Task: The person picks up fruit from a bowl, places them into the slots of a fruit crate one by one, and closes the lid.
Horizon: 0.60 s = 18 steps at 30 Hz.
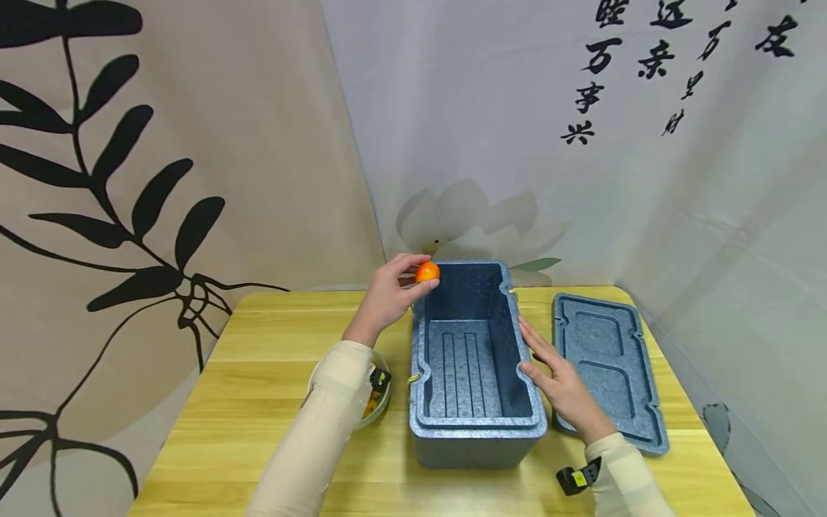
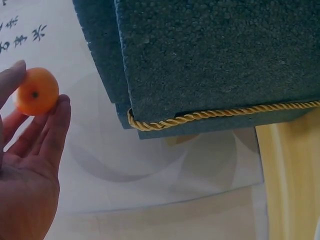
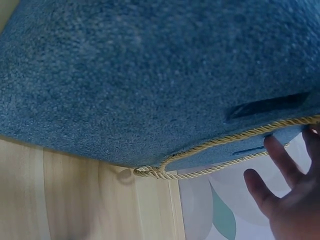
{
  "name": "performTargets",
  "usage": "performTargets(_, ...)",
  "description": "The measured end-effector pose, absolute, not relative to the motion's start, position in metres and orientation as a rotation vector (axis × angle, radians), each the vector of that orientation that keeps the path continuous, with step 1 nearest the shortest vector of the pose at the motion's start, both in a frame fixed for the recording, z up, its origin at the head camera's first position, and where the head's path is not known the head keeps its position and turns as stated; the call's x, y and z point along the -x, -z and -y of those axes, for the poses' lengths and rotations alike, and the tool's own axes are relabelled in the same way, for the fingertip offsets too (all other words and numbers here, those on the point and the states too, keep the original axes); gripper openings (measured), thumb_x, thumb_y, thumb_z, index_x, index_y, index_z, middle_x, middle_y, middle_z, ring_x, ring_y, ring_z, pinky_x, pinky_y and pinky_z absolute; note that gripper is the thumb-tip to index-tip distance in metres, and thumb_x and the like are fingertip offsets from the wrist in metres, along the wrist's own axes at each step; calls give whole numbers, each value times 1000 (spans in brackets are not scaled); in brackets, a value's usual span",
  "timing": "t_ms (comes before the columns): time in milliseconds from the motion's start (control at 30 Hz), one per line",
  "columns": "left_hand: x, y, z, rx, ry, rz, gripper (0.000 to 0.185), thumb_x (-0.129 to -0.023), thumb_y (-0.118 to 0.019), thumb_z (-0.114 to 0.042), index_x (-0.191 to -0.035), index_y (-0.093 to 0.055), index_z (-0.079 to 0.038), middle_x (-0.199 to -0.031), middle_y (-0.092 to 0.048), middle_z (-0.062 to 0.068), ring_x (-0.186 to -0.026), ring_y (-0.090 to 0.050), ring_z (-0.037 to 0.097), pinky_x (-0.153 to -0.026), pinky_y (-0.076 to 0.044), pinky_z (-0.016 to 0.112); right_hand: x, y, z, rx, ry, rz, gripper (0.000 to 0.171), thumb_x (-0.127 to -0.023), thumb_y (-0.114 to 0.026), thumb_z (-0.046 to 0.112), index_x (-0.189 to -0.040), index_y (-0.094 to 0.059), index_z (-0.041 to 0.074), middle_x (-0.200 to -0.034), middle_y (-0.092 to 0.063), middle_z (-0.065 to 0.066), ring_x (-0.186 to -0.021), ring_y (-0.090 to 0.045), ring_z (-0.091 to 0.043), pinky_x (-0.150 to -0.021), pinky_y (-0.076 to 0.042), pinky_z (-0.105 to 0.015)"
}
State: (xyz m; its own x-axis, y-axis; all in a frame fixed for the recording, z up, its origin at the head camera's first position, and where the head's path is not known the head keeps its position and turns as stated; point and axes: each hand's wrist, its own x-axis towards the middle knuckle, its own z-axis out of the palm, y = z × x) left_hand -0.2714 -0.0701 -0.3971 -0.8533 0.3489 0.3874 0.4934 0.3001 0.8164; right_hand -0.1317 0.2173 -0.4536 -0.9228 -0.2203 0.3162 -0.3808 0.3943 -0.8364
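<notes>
The left hand (image 1: 386, 298) pinches a small orange fruit (image 1: 427, 272) in its fingertips, above the far left corner of the open blue foam box (image 1: 474, 424) standing mid-counter (image 1: 258, 373). The right hand (image 1: 561, 384), fingers straight, rests flat against the box's right rim. The box lid (image 1: 607, 359) lies near the counter's right edge.

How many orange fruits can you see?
1 for sure: the small orange fruit pinched in the left hand over the far left corner of the open foam box. The bowl under that arm shows something orange too, but it is mostly hidden.
</notes>
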Motion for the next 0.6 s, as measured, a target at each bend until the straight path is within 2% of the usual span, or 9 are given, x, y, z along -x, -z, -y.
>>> performTargets(133, 275, 396, 63, 801, 1570, 2473, 43, -89, -75, -20, -129, -62, -7, -117, -59, 3, -104, -60, 18, -92, -52, 28, 135, 463, -221, -535, -1565, 2489, 56, -99, -56, 1, -150, -35, 0, -158, -26, -12, -143, -21, -38, -107, -18, -12)
performTargets(300, 280, 393, 53, 828, 1532, 2504, 43, -89, -75, -19, -128, -62, -4, -118, -60, 5, -103, -60, 20, -91, -52, 25, 142, 483, -230, -516, -1574, 2485, 60, -98, -57, 1, -153, -34, 11, -159, -24, -1, -145, -20, -29, -108, -17, -12)
performTargets(433, 284, 389, 49, 841, 1483, 2548, 44, -89, -76, -18, -128, -62, -3, -119, -59, 7, -104, -60, 22, -91, -52, 26, 145, 489, -232, -531, -1582, 2480, 61, -99, -56, 3, -154, -33, 17, -160, -23, 4, -145, -20, -24, -107, -24, -14)
performTargets(600, 288, 384, 45, 848, 1431, 2604, 44, -89, -75, -18, -129, -62, -4, -119, -59, 6, -104, -59, 22, -92, -51, 27, 146, 491, -231, -555, -1590, 2474, 60, -100, -54, 5, -155, -32, 18, -160, -22, 5, -146, -19, -20, -106, -28, -16)
